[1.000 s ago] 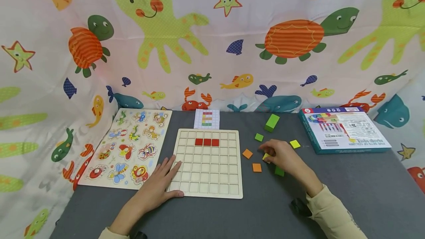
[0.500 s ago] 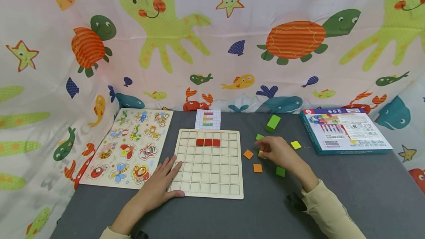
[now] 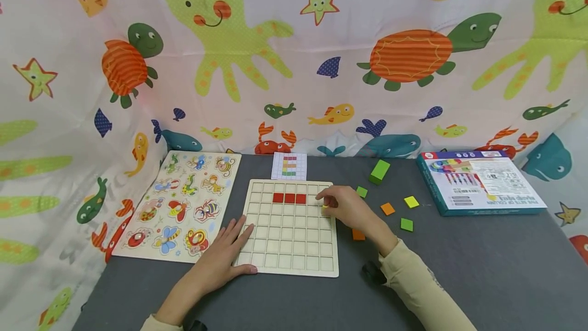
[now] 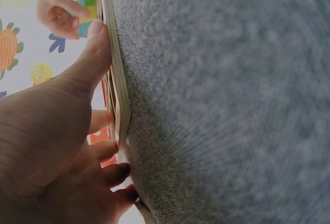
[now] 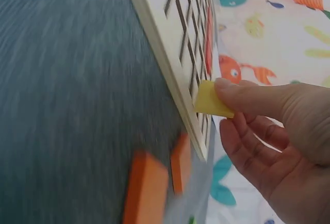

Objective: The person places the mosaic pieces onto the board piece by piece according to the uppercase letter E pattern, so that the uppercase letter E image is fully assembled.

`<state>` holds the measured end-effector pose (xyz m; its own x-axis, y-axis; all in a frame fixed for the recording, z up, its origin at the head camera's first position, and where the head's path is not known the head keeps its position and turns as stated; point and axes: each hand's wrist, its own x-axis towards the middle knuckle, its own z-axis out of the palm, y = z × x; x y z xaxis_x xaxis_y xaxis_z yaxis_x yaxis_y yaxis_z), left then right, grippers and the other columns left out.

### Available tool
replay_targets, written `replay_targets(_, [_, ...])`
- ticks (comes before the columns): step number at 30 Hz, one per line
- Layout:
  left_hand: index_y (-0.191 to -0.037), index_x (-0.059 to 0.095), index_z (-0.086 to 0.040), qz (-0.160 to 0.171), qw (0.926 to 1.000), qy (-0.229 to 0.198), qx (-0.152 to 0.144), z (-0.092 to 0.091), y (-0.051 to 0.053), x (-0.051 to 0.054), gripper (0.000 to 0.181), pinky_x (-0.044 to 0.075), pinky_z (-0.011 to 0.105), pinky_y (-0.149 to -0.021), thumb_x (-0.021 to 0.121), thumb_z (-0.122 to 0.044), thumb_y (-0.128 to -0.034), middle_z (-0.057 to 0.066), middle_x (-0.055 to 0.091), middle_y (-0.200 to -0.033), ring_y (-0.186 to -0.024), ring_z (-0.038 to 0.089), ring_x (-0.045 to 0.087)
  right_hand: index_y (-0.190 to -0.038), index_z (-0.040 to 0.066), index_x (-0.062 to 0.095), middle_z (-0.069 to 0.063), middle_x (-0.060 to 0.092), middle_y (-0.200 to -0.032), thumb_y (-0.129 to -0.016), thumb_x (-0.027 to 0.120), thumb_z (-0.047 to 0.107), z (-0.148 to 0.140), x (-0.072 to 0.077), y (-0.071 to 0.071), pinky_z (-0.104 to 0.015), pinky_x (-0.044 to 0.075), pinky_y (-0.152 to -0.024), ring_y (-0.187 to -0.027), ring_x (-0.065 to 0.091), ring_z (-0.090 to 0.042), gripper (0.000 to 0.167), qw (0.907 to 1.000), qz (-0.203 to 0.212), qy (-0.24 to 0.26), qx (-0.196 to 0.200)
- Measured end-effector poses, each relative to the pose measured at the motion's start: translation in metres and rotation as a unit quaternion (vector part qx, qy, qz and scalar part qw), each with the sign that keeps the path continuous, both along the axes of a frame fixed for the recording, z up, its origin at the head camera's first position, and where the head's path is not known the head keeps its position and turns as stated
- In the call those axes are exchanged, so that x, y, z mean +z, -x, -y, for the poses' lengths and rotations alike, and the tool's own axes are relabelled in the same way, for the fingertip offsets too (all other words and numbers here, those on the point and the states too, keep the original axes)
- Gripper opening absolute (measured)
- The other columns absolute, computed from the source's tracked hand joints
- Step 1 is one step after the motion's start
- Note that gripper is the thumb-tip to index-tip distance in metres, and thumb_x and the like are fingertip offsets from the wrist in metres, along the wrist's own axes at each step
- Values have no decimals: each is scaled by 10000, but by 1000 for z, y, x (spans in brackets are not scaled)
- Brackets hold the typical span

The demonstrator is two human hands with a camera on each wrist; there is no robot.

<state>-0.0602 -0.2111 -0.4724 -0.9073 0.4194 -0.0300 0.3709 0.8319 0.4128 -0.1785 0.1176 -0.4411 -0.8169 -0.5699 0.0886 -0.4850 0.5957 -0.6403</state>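
A yellow tile (image 3: 325, 207) (image 5: 210, 100) is pinched between the thumb and fingers of my right hand (image 3: 351, 211) (image 5: 281, 131), over the right part of the wooden grid board (image 3: 285, 249) (image 5: 165, 64). Three red tiles (image 3: 289, 198) (image 5: 209, 41) lie side by side in a row near the board's top. My left hand (image 3: 220, 254) (image 4: 62, 126) lies with fingers spread on the board's left edge, its thumb at the bottom edge. Part of an orange tile (image 3: 358, 235) shows below my right hand.
A patterned card (image 3: 289, 166) lies behind the board, an insect picture board (image 3: 158, 213) to its left. Right of the board are a green block (image 3: 380, 171), green tiles (image 3: 406, 224), a yellow tile (image 3: 411, 202) and an orange tile (image 3: 387, 209). A box (image 3: 482, 183) lies farther right.
My right hand has moved left from among the loose tiles to the board's right part, carrying the yellow tile. An orange and a green tile have come into view behind it. My left hand stays put.
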Motion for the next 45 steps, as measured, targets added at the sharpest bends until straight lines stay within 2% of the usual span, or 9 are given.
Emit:
replay_targets(8, [-1525, 347, -70, 27, 10000, 7, 10, 0, 0, -1, 933, 185, 590, -1160, 694, -565, -814, 179, 185, -1611, -1457, 430, 180, -1015, 38, 726, -7, 644, -842, -812, 787, 32, 35, -4, 5, -262, 516, -687, -768, 568, -129, 212, 9989, -314, 191, 285])
replay_targets(18, [-1534, 327, -81, 18, 9999, 105, -8, 2, 1, -2, 949, 190, 591, -1159, 710, -556, -807, 167, 158, -1619, -1462, 420, 166, -1032, 51, 728, 0, 661, -881, -812, 794, 51, 75, -10, 15, -236, 508, -714, -799, 578, -112, 230, 9968, 68, 662, 447])
replay_targets(26, [-1538, 322, -90, 15, 10000, 72, -7, 1, 2, -3, 952, 191, 584, -1161, 695, -576, -809, 157, 158, -1621, -1466, 410, 162, -1047, 7, 722, -44, 667, -867, -818, 776, 8, 94, -13, 23, -230, 512, -719, -785, 578, -125, 235, 9926, 488, 1025, 436])
replay_targets(32, [-1537, 323, -91, 3, 10000, 92, -9, 1, 2, -2, 954, 191, 580, -1163, 695, -579, -807, 158, 159, -1621, -1466, 410, 163, -1045, 19, 725, -18, 654, -848, -837, 763, 17, 103, -16, 22, -213, 488, -677, -761, 564, -110, 212, 9948, 442, 743, 547])
replay_targets(45, [-1537, 324, -91, -22, 10000, 71, 16, 2, 1, -3, 949, 192, 578, -1163, 697, -571, -808, 155, 160, -1621, -1466, 410, 165, -1011, 67, 732, 7, 669, -867, -876, 733, 52, 113, -13, 17, -242, 496, -712, -777, 581, -104, 137, 9991, 243, -128, 319])
